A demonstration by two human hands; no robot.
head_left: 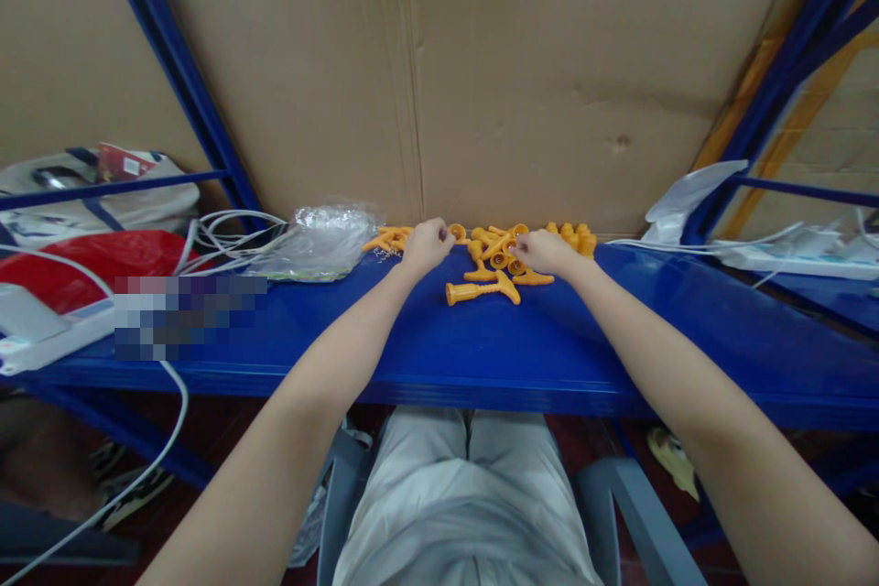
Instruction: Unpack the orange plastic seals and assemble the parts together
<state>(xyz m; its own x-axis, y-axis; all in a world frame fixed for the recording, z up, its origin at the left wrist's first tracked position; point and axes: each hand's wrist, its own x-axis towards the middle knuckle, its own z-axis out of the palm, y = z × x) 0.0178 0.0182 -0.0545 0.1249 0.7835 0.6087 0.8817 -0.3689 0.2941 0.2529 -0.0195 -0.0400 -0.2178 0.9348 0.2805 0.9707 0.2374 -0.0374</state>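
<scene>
My left hand (429,244) is over the far part of the blue table, its fingers curled together; whatever they may hold is too small to make out. Just right of its fingertips lies a round yellow cup-shaped piece (457,232). At the right side of a heap of yellow plastic parts (495,247), my right hand (548,252) has its fingers bent in against the pieces, and I cannot make out what is between them. In front of the heap lies a yellow T-shaped piece with a ribbed handle (473,293). Thin yellow pieces (391,239) are left of my left hand.
Several yellow knobbed parts (580,240) stand behind my right hand. A clear plastic bag (322,243) lies on the blue table (426,348) at left, near white cables (230,229) and a power strip (61,334). Cardboard (515,82) walls the back between blue posts (179,64).
</scene>
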